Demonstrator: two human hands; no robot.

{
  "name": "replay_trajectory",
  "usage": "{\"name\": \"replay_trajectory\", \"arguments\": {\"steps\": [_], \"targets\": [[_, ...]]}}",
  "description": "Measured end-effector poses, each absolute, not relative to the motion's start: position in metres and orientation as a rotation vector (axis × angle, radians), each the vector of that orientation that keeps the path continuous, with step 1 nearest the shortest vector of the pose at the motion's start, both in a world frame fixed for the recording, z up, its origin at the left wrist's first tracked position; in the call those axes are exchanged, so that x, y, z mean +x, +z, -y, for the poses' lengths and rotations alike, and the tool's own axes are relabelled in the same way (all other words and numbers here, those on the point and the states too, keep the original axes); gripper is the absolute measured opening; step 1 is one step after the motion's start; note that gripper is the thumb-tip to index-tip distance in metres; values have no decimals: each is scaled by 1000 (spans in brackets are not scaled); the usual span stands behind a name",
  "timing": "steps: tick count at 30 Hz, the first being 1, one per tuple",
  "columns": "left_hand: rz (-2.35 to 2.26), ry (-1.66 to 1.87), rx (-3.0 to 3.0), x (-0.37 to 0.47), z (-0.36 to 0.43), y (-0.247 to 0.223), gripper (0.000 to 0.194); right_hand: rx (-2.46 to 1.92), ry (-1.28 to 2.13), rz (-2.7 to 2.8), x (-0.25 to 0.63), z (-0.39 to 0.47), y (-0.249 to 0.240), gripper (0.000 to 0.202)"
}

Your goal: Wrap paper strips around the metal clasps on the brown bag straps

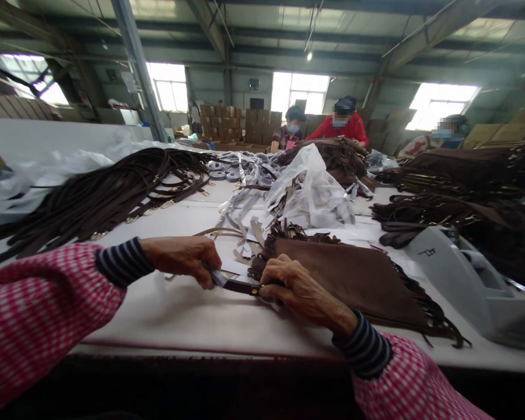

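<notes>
left fingers (205,274) and right fingers (273,272) gripping, dark strap (241,286) spanning between them

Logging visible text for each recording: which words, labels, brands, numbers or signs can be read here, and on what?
No text is readable with certainty.
Grey dispenser-like device: one dark mark on its side, too unclear to quote.
Table, near edge: small reddish marks, too blurred to tell whether they are writing.
Cardboard boxes: any print is too small to read.
Dark strap: none readable.
</notes>
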State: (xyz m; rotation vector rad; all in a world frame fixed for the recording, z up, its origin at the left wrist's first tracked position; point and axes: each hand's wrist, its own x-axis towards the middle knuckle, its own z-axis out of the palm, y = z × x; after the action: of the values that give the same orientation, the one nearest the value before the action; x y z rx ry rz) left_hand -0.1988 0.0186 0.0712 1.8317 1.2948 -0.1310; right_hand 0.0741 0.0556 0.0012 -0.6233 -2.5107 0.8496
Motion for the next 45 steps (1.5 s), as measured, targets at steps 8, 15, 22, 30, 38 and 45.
{"name": "replay_trajectory", "arguments": {"steps": [8, 15, 22, 30, 38, 45], "targets": [[-1124, -142, 2046, -171, -35, 66, 24, -629, 875, 2514, 72, -57, 2, 14], [-1119, 121, 1515, -164, -24, 53, 14, -633, 894, 2488, 74, -55, 3, 14], [-1103, 209, 1218, -167, -16, 20, 28, -603, 837, 2559, 75, -56, 4, 16], [-1112, 352, 1180, -150, -9, 14, 39, -578, 910, 2513, 82, -56, 4, 12], [-1291, 376, 1302, -115, -8, 22, 39, -527, 1134, 2207, 90, -55, -4, 43], [-1419, 392, 1391, -105, -16, 22, 20, -596, 712, 2230, 86, -37, -16, 43]]}}
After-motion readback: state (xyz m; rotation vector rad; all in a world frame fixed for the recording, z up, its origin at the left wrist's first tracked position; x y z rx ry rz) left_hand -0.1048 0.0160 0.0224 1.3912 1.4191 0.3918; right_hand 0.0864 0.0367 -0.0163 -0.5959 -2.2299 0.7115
